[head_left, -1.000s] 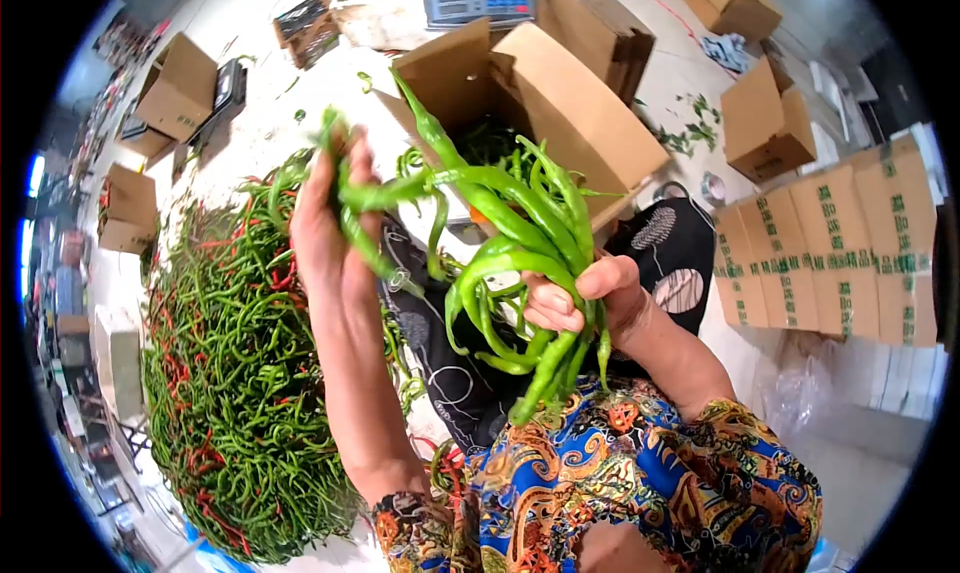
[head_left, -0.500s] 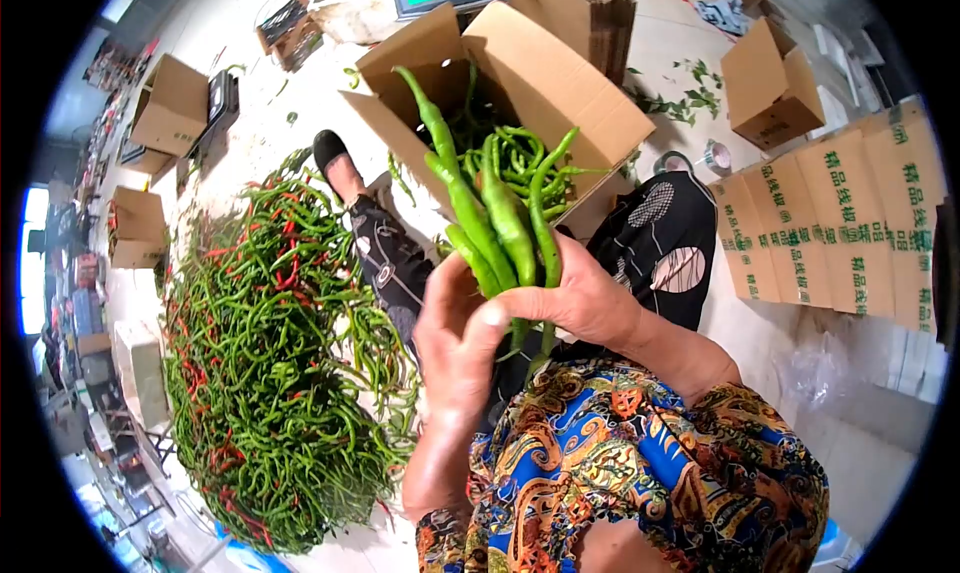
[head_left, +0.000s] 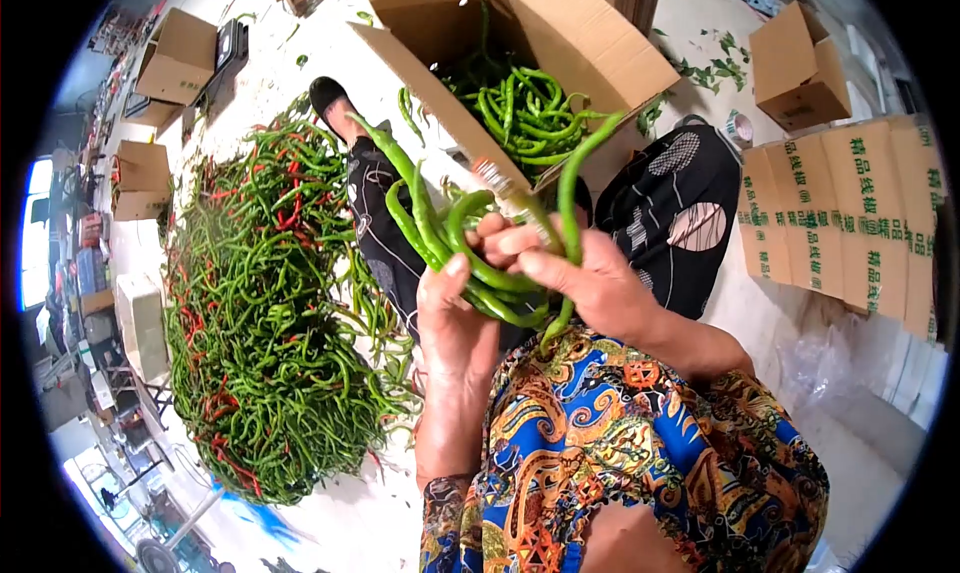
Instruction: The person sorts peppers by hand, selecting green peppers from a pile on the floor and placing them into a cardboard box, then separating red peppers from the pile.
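Long green chili peppers (head_left: 420, 213) lie in my left hand (head_left: 458, 308), its fingers wrapped round the bunch with the thumb on top. Close beside it, my right hand (head_left: 590, 283) is closed on a long curved green chili pepper (head_left: 570, 188). A motion-smeared, brownish-tipped pepper (head_left: 515, 193) is also at its fingertips. The two hands nearly meet above my lap, and the bunch partly hides the right fingers. Just beyond them stands an open cardboard box (head_left: 580, 48) with green chili peppers (head_left: 525, 113) inside.
A large heap of green and red chili peppers (head_left: 285, 333) covers the floor at left. Flattened printed cartons (head_left: 840, 223) lean at right, near a small open box (head_left: 798, 68). Loose leaves (head_left: 715, 68) are scattered behind the open box. Another carton (head_left: 178, 58) stands back left.
The upright bunch of peppers has spread apart between my hands, most of it now in the left. My right hand has shifted slightly right. The view has tilted, and the scale has left it.
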Available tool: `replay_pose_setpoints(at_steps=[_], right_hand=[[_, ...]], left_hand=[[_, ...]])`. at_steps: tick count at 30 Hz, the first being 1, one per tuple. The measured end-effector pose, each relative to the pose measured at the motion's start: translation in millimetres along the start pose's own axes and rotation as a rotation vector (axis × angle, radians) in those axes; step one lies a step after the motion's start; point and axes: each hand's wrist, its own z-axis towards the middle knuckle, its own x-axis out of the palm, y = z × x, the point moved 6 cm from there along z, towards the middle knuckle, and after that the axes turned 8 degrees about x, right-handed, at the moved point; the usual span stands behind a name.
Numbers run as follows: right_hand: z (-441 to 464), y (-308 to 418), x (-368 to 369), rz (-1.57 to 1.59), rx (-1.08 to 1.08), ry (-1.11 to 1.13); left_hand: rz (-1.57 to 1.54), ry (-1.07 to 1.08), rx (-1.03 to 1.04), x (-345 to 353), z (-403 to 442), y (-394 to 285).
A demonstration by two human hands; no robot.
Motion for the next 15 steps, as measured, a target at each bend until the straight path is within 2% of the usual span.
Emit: replay_pose_setpoints(at_steps=[1,2,4,5,8,12,14,15], right_hand=[[-1.7,6.0,-3.1,-0.021,0.061,-0.033],[-4.1,6.4,-10.4,-0.031,-0.009,-0.067],[-12.7,12.5,-22.2,-0.075,0.116,-0.046],[-17.3,11.4,-27.3,-0.098,0.147,-0.017],[-24.4,2.5,-32.1,-0.172,0.27,0.051],[-11.7,-35.6,-41.9,-0.314,0.316,0.087],[-6.6,-47.0,-46.9,-0.249,0.356,0.021],[-3.4,-47.1,-48.4,-0.43,0.275,-0.003]], left_hand=[[-0.073,0.012,-0.037,-11.6,0.8,1.5],[-0.094,-0.047,-0.002,-22.5,0.7,1.1],[-0.363,0.064,-0.017,-36.5,-1.1,-10.6],[-0.422,0.021,-0.021,-38.7,-4.0,-20.0],[-0.598,0.154,0.05,-49.8,-5.5,-45.1],[-0.664,0.212,0.133,-61.1,-2.0,-66.2],[-0.66,0.238,0.165,-63.0,-0.1,-70.3],[-0.656,0.277,0.172,-65.1,0.7,-71.5]])
